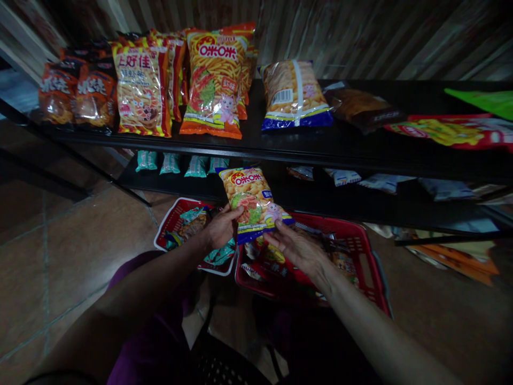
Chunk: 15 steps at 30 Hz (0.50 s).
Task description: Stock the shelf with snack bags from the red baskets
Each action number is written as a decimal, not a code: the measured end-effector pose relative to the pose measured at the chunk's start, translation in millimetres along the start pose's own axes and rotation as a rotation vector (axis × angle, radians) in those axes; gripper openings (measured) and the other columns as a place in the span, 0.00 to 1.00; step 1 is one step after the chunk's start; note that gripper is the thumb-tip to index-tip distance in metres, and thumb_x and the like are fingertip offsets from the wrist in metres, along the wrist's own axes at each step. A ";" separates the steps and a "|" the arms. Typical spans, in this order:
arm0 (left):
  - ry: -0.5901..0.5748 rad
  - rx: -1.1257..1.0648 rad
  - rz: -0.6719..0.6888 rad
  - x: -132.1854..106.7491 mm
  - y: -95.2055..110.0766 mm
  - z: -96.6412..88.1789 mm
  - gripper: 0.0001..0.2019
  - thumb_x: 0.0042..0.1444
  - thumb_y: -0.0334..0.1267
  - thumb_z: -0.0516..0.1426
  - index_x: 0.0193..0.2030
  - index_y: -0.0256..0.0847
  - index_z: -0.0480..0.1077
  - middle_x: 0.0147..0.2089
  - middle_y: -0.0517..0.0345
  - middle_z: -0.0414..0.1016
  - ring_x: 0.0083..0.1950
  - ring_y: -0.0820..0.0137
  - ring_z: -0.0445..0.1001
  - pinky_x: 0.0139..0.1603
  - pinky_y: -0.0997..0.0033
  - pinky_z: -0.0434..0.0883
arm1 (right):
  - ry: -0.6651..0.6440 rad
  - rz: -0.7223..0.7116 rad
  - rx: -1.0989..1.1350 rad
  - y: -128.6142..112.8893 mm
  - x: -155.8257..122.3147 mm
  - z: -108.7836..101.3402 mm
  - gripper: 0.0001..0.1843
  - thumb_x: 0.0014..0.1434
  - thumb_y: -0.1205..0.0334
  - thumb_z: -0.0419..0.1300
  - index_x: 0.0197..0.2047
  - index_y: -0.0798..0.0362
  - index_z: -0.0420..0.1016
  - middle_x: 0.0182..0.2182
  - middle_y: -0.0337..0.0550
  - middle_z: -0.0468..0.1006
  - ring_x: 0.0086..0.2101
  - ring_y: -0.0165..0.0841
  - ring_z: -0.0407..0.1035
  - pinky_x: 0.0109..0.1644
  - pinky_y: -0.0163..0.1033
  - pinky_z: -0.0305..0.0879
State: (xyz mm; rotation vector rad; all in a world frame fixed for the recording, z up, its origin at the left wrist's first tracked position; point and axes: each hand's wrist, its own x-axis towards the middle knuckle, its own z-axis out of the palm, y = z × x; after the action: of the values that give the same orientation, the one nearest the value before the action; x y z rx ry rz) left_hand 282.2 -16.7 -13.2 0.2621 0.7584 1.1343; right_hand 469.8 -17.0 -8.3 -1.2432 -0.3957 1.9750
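Note:
My left hand (222,227) grips the lower left edge of a yellow and blue snack bag (252,200), holding it up in front of the lower shelf. My right hand (297,248) is at the bag's lower right corner, fingers stretched out and touching its edge. Both hands hover over two red baskets (363,251) full of snack packets on the floor.
The black top shelf (340,141) carries upright snack bags: dark orange ones (76,93) at left, a striped one (142,88), an orange one (214,80), a blue-edged one lying flat (294,93). Small teal packets (172,163) line the lower shelf. Tiled floor lies at left.

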 end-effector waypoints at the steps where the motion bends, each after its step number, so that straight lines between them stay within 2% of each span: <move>1: 0.008 -0.005 0.009 0.3 -0.1 0.2 0.20 0.51 0.31 0.60 0.52 0.40 0.66 0.48 0.50 0.76 0.49 0.61 0.75 0.55 0.55 0.68 | -0.008 0.001 0.006 1.6 0.0 -0.4 0.10 0.44 0.66 0.71 0.30 0.51 0.74 0.33 0.38 0.80 0.37 0.33 0.74 0.49 0.44 0.73; 5: 0.020 -0.010 0.029 0.4 0.0 1.9 0.21 0.51 0.31 0.60 0.52 0.41 0.66 0.49 0.51 0.76 0.51 0.61 0.74 0.56 0.55 0.67 | -0.068 0.009 0.041 9.0 0.4 -1.9 0.12 0.40 0.66 0.72 0.24 0.52 0.71 0.31 0.35 0.80 0.37 0.32 0.74 0.52 0.49 0.70; 11: 0.002 -0.008 0.065 2.0 -1.9 1.2 0.20 0.52 0.30 0.60 0.52 0.41 0.66 0.49 0.52 0.76 0.50 0.63 0.74 0.57 0.56 0.67 | -0.096 -0.019 -0.048 15.4 0.7 3.9 0.11 0.42 0.64 0.72 0.29 0.51 0.74 0.29 0.33 0.79 0.34 0.29 0.74 0.49 0.45 0.70; 15: -0.006 -0.028 0.053 2.2 -4.1 1.2 0.21 0.53 0.29 0.59 0.54 0.42 0.64 0.49 0.52 0.76 0.50 0.64 0.75 0.57 0.55 0.66 | -0.053 -0.025 -0.068 18.9 2.3 8.3 0.15 0.37 0.62 0.74 0.27 0.51 0.73 0.28 0.34 0.79 0.31 0.29 0.73 0.45 0.42 0.71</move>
State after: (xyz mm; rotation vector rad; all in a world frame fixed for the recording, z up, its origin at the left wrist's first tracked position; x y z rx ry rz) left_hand 286.4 -16.2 -15.4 0.2634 0.7328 1.1933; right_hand 453.9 -26.9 -17.2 -1.2242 -0.5062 1.9907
